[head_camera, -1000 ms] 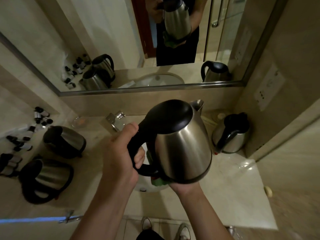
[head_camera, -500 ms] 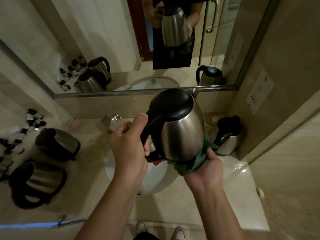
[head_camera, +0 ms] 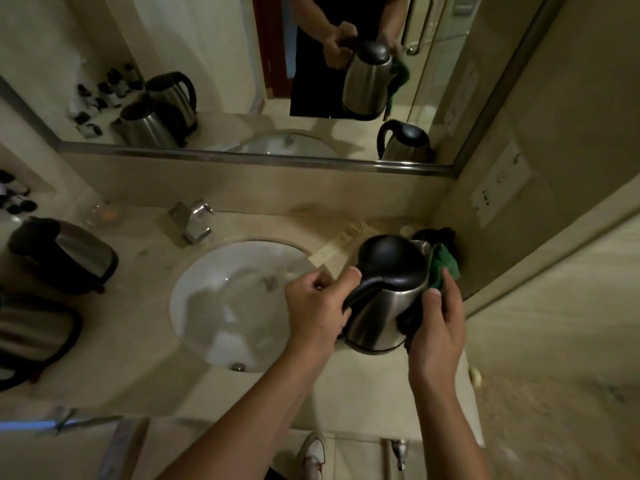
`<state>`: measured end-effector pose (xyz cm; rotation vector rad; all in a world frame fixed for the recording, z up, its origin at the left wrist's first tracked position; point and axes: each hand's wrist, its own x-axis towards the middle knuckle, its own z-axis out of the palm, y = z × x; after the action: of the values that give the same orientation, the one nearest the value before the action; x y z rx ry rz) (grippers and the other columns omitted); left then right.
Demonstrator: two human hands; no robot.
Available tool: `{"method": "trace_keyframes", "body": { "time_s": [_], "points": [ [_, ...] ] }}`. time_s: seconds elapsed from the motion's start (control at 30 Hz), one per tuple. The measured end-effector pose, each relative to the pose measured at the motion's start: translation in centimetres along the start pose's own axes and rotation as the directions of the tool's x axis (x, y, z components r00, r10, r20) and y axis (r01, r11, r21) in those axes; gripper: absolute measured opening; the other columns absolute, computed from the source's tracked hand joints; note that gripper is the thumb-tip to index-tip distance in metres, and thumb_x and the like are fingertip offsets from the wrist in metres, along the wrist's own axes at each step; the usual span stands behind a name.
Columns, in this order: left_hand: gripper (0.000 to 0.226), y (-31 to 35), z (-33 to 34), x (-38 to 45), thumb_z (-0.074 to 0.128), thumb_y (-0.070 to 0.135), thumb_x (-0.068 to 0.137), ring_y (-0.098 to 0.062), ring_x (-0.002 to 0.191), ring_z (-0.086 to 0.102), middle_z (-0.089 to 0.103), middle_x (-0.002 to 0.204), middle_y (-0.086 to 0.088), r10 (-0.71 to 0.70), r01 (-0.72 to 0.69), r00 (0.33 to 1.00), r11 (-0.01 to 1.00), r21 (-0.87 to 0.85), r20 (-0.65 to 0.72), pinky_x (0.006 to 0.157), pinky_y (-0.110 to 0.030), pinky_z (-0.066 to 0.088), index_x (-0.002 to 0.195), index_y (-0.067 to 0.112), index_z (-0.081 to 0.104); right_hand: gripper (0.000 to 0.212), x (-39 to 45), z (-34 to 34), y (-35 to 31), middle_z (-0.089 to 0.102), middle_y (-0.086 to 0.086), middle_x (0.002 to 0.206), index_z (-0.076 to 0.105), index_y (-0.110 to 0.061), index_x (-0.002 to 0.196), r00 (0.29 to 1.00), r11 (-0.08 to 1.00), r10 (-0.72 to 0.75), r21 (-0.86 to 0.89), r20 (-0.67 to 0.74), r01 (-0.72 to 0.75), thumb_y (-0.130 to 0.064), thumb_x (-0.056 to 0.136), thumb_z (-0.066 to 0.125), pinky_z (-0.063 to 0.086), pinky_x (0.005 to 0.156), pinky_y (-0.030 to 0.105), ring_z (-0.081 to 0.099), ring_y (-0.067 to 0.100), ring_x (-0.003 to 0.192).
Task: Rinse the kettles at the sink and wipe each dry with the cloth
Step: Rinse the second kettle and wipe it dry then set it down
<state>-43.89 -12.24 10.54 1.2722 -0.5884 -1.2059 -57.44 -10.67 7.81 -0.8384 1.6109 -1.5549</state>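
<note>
I clamp my left hand [head_camera: 317,306] round the kettle [head_camera: 386,299] handle, right of the sink [head_camera: 207,282], steadying it so my right hand [head_camera: 438,317] can press the green cloth [head_camera: 445,265] against its side to dry it.

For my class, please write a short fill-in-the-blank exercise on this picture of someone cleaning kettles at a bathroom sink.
1. The left hand grips the held kettle by its black ____.
2. The right hand presses a ____ cloth against the kettle's side.
3. The held kettle's lid is ____.
4. On the counter left of the sink, ____ kettles lie on their sides.

Missing words: handle; green; closed; two
</note>
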Motion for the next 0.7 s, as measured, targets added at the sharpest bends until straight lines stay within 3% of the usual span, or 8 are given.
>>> {"method": "trace_keyframes", "body": {
  "time_s": [0.1, 0.37, 0.53, 0.7],
  "points": [
    [0.048, -3.6, 0.3, -0.1, 0.080, 0.017, 0.075, -0.018, 0.034, 0.033, 0.032, 0.047, -0.007, -0.054, 0.053, 0.997, 0.998, 0.032, 0.046, 0.040, -0.021, 0.027, 0.052, 0.013, 0.039, 0.056, -0.5, -1.6, 2.8, 0.055, -0.013, 0.148, 0.050, -0.040, 0.147, 0.994, 0.992, 0.076, -0.095, -0.084, -0.083, -0.054, 0.094, 0.052, 0.042, 0.116, 0.049, 0.051, 0.010, 0.138],
    [0.048, -11.7, 1.1, 0.2, 0.083, 0.025, 0.068, -0.019, 0.040, 0.037, 0.032, 0.051, -0.006, -0.170, 0.154, 0.982, 0.974, 0.168, 0.082, 0.042, -0.026, 0.029, 0.050, 0.013, 0.039, 0.061, -1.3, -4.4, 7.6, 0.056, -0.010, 0.149, 0.047, -0.042, 0.148, 0.971, 0.950, 0.149, -0.244, -0.188, -0.193, -0.063, 0.091, 0.049, 0.044, 0.114, 0.051, 0.052, 0.014, 0.137],
    [0.043, -15.4, 1.8, 0.7, 0.082, 0.032, 0.065, -0.021, 0.051, 0.043, 0.040, 0.048, -0.004, -0.215, 0.187, 0.972, 0.951, 0.247, 0.092, 0.049, -0.041, 0.033, 0.047, 0.020, 0.045, 0.061, 0.0, -5.4, 9.7, 0.055, -0.008, 0.149, 0.046, -0.039, 0.148, 0.973, 0.935, 0.082, -0.322, -0.217, -0.150, -0.060, 0.092, 0.054, 0.045, 0.114, 0.051, 0.052, 0.014, 0.137],
    [0.038, -17.0, 3.6, 0.2, 0.080, 0.035, 0.067, -0.017, 0.048, 0.045, 0.047, 0.046, 0.003, -0.225, 0.186, 0.968, 0.940, 0.285, 0.108, 0.048, -0.038, 0.033, 0.048, 0.024, 0.049, 0.059, 1.9, -6.3, 10.4, 0.050, -0.005, 0.154, 0.046, -0.032, 0.151, 0.978, 0.899, -0.011, -0.430, -0.208, -0.081, -0.051, 0.096, 0.053, 0.042, 0.116, 0.050, 0.047, 0.015, 0.142]
  ]
}}
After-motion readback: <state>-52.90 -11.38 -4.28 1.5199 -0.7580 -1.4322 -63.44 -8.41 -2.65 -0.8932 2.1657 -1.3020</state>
